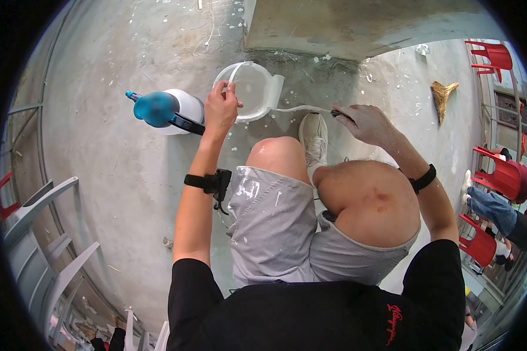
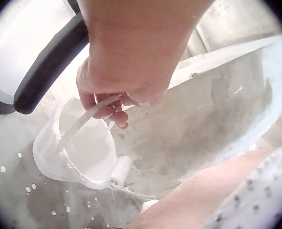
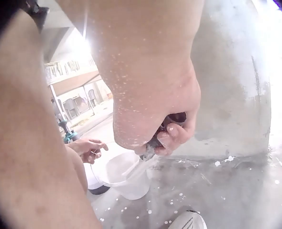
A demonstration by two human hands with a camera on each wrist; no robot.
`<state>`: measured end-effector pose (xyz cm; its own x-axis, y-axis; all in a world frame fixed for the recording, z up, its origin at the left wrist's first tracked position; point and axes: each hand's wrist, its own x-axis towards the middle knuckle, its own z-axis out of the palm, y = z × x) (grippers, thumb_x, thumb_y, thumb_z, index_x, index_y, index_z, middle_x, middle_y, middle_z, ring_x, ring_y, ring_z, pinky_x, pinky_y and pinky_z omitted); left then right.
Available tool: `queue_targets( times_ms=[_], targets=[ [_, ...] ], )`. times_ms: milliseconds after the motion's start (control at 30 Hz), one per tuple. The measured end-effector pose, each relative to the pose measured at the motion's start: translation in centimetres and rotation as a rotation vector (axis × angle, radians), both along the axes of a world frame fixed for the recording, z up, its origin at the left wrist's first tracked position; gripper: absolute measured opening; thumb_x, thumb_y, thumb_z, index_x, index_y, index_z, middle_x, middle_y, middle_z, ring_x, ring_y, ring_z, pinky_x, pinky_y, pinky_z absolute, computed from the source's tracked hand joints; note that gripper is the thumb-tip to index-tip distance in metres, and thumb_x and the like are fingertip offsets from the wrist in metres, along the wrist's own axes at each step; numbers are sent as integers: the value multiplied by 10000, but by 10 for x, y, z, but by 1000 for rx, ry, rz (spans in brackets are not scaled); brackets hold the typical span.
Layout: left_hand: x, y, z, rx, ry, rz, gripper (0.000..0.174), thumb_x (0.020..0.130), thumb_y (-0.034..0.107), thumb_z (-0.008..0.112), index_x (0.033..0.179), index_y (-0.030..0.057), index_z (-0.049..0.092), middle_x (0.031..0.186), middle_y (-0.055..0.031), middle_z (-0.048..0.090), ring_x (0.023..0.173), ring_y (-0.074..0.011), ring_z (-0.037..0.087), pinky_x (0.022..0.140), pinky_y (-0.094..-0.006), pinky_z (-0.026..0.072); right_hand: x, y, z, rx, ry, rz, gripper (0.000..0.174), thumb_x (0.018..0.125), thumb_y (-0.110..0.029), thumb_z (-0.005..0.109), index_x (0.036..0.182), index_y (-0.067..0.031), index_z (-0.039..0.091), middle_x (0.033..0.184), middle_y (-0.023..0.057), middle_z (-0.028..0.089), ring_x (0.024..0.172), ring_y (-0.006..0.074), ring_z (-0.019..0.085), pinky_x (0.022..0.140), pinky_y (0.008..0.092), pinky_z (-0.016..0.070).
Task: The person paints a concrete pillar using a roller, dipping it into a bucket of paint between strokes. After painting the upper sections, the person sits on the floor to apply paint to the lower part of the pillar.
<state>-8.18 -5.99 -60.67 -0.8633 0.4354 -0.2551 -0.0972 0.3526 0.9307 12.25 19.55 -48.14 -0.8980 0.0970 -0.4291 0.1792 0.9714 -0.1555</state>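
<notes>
My left hand pinches the thin white handle of a white bucket, lifting the handle above the opening. Whitish liquid or coating shows inside the bucket. A white paint roller lies against the rim on the bucket's right side, also seen as a pale cylinder in the left wrist view. From it a coated rod runs to the dark grip under my right hand. In the right wrist view my right hand has its fingers curled round that dark grip.
A blue-and-white spray bottle with a black handle stands left of the bucket. A concrete block rises beyond it. My shoe is close below the rod. Grey chairs are at left, red chairs and people at right.
</notes>
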Motion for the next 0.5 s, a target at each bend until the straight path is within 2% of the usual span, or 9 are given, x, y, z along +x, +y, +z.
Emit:
queue_targets(
  times_ms=[67,500],
  targets=[
    [0,0,1,0,4,4,257,953,245,497,979,8,594,566,-57,601,402,-86,482,403,-256,367,2,5,-2,-98,15,-18,363,937,-347,466,1200,-125,582,905,189,649,816,369,623,709,459,490],
    [0,0,-1,13,-2,-7,248,951,232,490,965,9,597,566,-57,594,409,-80,472,421,-255,365,9,7,-9,-123,22,-52,333,938,-283,479,1176,-79,591,899,188,655,789,370,624,698,450,486]
  ],
)
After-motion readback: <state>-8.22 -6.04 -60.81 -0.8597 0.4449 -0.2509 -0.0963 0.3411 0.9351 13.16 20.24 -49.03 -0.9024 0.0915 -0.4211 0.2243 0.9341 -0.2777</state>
